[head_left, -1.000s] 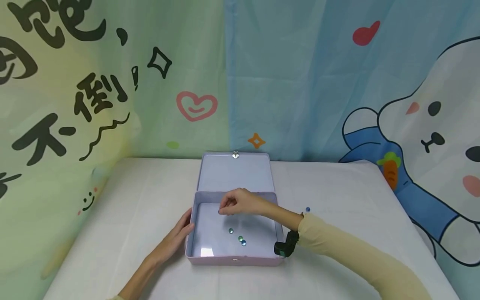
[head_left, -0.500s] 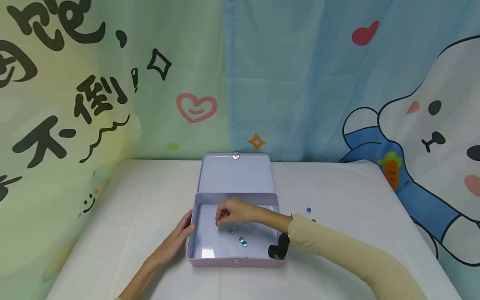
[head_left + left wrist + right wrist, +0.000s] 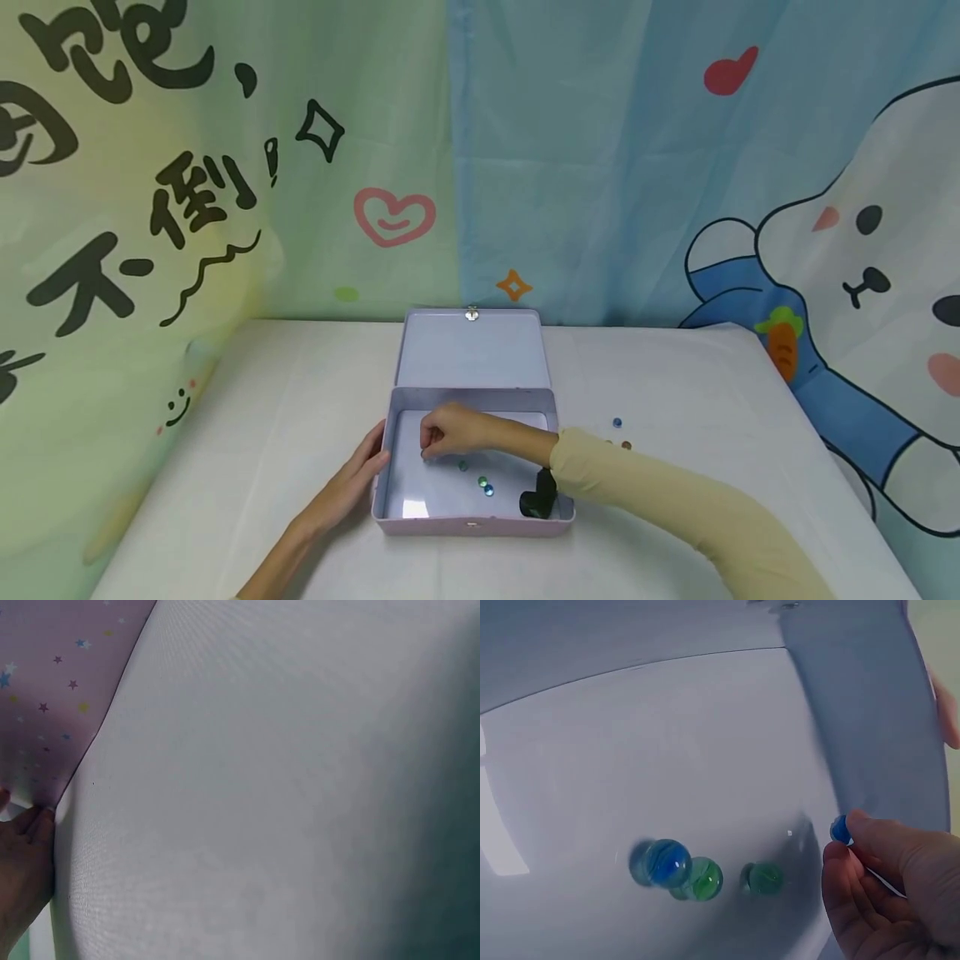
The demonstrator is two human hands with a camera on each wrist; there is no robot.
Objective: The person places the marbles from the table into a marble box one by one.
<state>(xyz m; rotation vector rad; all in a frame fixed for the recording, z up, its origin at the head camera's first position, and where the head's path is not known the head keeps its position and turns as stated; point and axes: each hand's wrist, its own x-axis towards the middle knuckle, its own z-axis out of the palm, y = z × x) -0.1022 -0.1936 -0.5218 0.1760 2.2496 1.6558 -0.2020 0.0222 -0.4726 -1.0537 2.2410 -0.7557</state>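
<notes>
Pinches a blue marble (image 3: 841,829) in the right hand (image 3: 454,429), low inside the open box (image 3: 431,527), near its left wall (image 3: 885,742) and apart from three loose marbles (image 3: 706,880) on the floor (image 3: 682,750). Rests the left hand (image 3: 360,468), fingers loosely extended, against the outside of that wall. Best, most likely, to touch down gently before parting the pinch, avoiding a bounce or roll into the others.

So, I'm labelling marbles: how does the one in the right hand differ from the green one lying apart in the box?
The held marble is blue; the lone marble is green. The right hand pinches the held marble, partly hiding it; the lone marble rests uncovered on the floor of the box. Both look small and rounded.
</notes>
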